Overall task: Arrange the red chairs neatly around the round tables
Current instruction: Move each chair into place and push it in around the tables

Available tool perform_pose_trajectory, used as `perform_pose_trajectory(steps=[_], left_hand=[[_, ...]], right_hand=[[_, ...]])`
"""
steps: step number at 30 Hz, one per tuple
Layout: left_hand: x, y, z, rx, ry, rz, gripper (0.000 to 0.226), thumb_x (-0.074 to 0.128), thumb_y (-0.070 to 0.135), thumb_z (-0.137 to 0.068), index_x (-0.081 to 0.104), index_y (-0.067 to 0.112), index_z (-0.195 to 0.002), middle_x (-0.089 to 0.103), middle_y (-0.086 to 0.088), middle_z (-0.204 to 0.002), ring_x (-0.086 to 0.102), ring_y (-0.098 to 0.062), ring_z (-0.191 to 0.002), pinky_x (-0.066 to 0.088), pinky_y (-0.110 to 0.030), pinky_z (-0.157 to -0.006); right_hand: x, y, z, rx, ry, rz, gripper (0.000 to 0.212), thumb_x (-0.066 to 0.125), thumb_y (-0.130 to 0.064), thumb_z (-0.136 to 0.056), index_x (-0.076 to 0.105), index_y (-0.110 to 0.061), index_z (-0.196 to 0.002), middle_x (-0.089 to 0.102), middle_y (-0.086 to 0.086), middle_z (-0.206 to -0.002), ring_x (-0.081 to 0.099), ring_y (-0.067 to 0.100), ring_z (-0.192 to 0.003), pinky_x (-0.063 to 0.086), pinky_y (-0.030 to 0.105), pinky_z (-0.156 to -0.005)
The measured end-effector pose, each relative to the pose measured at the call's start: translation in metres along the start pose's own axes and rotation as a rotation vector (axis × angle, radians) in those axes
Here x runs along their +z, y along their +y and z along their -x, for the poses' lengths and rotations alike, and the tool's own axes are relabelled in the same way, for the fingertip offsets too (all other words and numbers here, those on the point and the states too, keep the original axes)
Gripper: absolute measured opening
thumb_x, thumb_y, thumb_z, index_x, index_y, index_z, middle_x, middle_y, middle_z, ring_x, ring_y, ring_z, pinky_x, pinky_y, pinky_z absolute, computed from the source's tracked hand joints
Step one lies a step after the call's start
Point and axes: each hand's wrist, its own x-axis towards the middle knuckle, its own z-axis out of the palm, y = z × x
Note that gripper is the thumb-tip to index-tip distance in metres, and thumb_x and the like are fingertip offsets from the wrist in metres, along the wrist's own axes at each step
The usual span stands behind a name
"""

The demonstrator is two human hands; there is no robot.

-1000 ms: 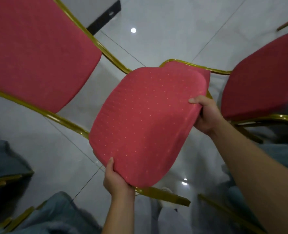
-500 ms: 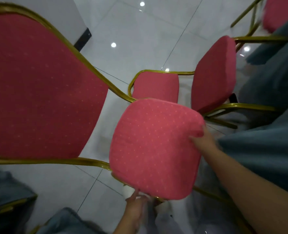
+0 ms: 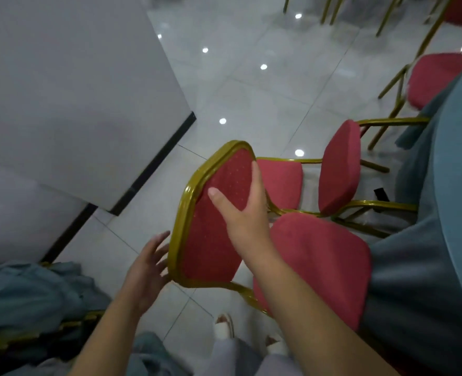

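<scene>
A red chair with a gold frame stands on the floor, its seat [image 3: 319,264] pushed up against the teal-clothed round table [image 3: 457,202] on the right. My right hand [image 3: 240,210] holds the chair's backrest [image 3: 213,240], thumb across the red front and fingers over its right edge. My left hand [image 3: 145,270] is open with spread fingers beside the gold left rim of the backrest, touching it at most lightly. A second red chair [image 3: 338,166] stands just beyond at the same table, and a third [image 3: 436,77] farther back.
A white pillar with a black base [image 3: 83,99] fills the left. Heaped teal cloth over gold chair frames [image 3: 23,297] lies at the lower left. My feet [image 3: 224,327] stand on the glossy tiled floor. More gold chair legs [image 3: 330,9] show at the top.
The chair was tilted in the air, both hands on its seat. Now it stands at the table; my right hand has shifted to the backrest and my left hand has let go.
</scene>
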Motion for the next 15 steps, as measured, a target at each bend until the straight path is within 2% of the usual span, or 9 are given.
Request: perform_pose_trajectory(steps=[2,3,5,8,10,12,15], left_hand=[[0.027,0.044,0.015,0.092,-0.194,-0.289,0.050,0.057,0.071,-0.085,0.051,0.052,-0.131,0.067,0.011,-0.123,0.069,-0.016,-0.105,0.059,-0.039,-0.080],[0.040,0.055,0.019,0.138,-0.222,-0.434,0.048,0.059,0.067,-0.087,0.044,0.055,-0.131,0.066,0.012,-0.122,0.070,-0.014,-0.102,0.060,-0.034,-0.076],[0.056,0.067,0.016,0.235,-0.223,-0.603,0.050,0.055,0.046,-0.098,0.025,0.052,-0.138,0.061,0.008,-0.124,0.070,-0.013,-0.099,0.061,-0.032,-0.077],[0.053,0.070,0.004,0.323,-0.280,-0.766,0.064,0.045,0.028,-0.105,0.000,0.042,-0.149,0.058,0.001,-0.126,0.068,-0.017,-0.102,0.059,-0.041,-0.090],[0.039,0.072,-0.010,0.347,-0.381,-0.854,0.071,0.044,0.029,-0.105,-0.011,0.045,-0.146,0.056,-0.001,-0.127,0.067,-0.015,-0.102,0.058,-0.039,-0.091],[0.028,0.074,-0.027,0.325,-0.534,-0.862,0.073,0.044,0.032,-0.104,-0.015,0.055,-0.139,0.052,0.001,-0.130,0.065,-0.013,-0.106,0.057,-0.036,-0.093],[0.012,0.076,-0.048,0.305,-0.801,-0.823,0.088,0.049,0.028,-0.100,-0.025,0.049,-0.145,0.032,0.000,-0.153,0.051,-0.018,-0.130,0.048,-0.042,-0.106]], right_hand=[[0.015,-0.014,-0.014,-0.010,0.022,0.135,0.109,0.069,-0.074,-0.065,0.004,-0.053,-0.150,0.012,-0.009,-0.165,0.016,0.019,-0.152,0.025,0.054,-0.119],[0.024,-0.017,-0.021,0.011,0.012,0.216,0.110,0.070,-0.071,-0.067,0.000,-0.052,-0.150,0.006,-0.007,-0.167,0.011,0.024,-0.152,0.022,0.057,-0.118],[0.043,-0.014,-0.037,0.105,-0.055,0.324,0.113,0.073,-0.062,-0.074,-0.009,-0.049,-0.151,-0.004,-0.002,-0.167,0.006,0.031,-0.152,0.020,0.061,-0.118],[0.077,-0.003,-0.061,0.221,-0.065,0.342,0.114,0.071,-0.042,-0.082,-0.018,-0.044,-0.152,-0.007,0.005,-0.167,0.008,0.039,-0.151,0.023,0.056,-0.118],[0.096,0.002,-0.070,0.220,0.050,0.335,0.111,0.066,-0.029,-0.081,-0.019,-0.045,-0.151,-0.003,0.007,-0.167,0.008,0.038,-0.151,0.023,0.051,-0.117],[0.106,0.011,-0.071,0.166,0.160,0.321,0.110,0.064,-0.024,-0.076,-0.014,-0.046,-0.152,0.005,0.006,-0.167,0.013,0.034,-0.151,0.025,0.050,-0.118],[0.104,0.025,-0.073,0.108,0.219,0.300,0.113,0.065,-0.023,-0.069,-0.006,-0.045,-0.154,0.023,0.007,-0.160,0.032,0.032,-0.142,0.035,0.053,-0.113]])
